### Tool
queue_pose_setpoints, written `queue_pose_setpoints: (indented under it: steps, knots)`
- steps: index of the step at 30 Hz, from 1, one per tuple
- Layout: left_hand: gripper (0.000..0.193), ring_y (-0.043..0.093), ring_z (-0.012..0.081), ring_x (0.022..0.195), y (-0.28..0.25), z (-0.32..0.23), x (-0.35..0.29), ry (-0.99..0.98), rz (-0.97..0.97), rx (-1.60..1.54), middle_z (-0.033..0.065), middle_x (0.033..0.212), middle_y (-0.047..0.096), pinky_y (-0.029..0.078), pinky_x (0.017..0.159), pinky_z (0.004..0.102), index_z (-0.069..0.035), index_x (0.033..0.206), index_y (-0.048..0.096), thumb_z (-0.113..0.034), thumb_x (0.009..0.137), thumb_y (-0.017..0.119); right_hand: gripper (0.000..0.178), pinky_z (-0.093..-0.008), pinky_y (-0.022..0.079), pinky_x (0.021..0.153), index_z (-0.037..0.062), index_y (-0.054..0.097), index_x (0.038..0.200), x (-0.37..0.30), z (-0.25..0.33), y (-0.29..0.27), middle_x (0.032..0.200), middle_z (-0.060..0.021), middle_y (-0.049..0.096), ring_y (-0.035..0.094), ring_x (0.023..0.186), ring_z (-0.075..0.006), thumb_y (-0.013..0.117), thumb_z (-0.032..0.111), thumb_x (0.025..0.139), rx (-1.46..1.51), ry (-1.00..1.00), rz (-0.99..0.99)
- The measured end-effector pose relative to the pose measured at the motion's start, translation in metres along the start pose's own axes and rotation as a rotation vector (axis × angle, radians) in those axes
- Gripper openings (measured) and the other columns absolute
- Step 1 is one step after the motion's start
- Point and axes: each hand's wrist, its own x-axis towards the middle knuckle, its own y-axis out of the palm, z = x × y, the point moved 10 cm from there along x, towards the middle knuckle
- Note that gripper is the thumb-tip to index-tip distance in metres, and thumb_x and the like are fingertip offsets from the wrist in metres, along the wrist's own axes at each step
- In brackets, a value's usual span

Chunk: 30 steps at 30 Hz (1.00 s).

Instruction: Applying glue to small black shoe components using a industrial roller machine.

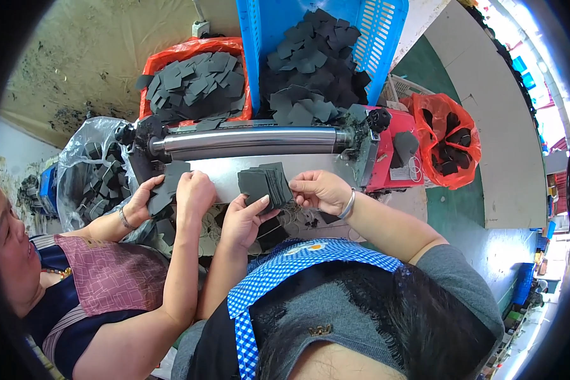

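A fanned stack of thin black sheet pieces (pixel 263 183) rests in my left hand (pixel 242 218), with the thumb over its lower front. My right hand (pixel 323 192) is closed in a pinch against the stack's right edge. What lies between those fingertips, if anything, is too small to make out. Just beyond the stack is the machine's pale metal plate (pixel 225 166), below a long shiny roller (pixel 250 140). At my left, a co-worker's hands (pixel 195 190) hold more black pieces (pixel 166 183) over the plate's left end.
A blue plastic crate (pixel 250 57) and a red bag (pixel 144 76), both full of black pieces, stand behind the roller. A clear plastic bag (pixel 76 158) sits at far left. Right of the pink machine end (pixel 386 149) is another red bag (pixel 468 142). Pieces and scraps lie below my hands.
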Motion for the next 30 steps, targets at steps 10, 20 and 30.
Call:
queue_pose_setpoints:
  steps: [10,20,30]
  knots:
    - [0.031,0.058,0.0213,0.091,-0.011,-0.006,0.0,0.087,-0.097,0.046,0.0114,0.104,0.057,0.051,0.078,0.0395,0.001,0.11,0.046,-0.004,0.082,0.056,0.018,-0.0223,0.04,0.042,0.0044,0.049,0.09,-0.006,0.007,-0.049,0.07,-0.0059,0.054,0.051,0.049,-0.0112,0.048,0.022,0.089,-0.151,-0.063,-0.491]
    - [0.024,0.058,0.02,0.09,-0.017,-0.014,-0.001,0.151,-0.174,0.043,0.0112,0.1,0.058,0.052,0.078,0.0367,0.001,0.105,0.048,-0.004,0.083,0.056,0.019,-0.0201,0.046,0.054,0.0029,0.053,0.083,0.004,0.004,-0.041,0.077,-0.0079,0.061,0.059,0.065,-0.0107,0.053,0.021,0.087,-0.232,-0.013,-0.302]
    - [0.026,0.058,0.0213,0.093,-0.008,-0.011,-0.019,0.054,-0.124,-0.08,0.0116,0.103,0.056,0.051,0.08,0.0385,0.001,0.108,0.045,-0.003,0.084,0.054,0.018,-0.0167,0.037,0.047,0.0043,0.055,0.081,0.009,0.005,0.015,0.071,-0.0001,0.055,0.05,0.055,-0.0061,0.067,0.018,0.077,-0.282,-0.061,-0.052]
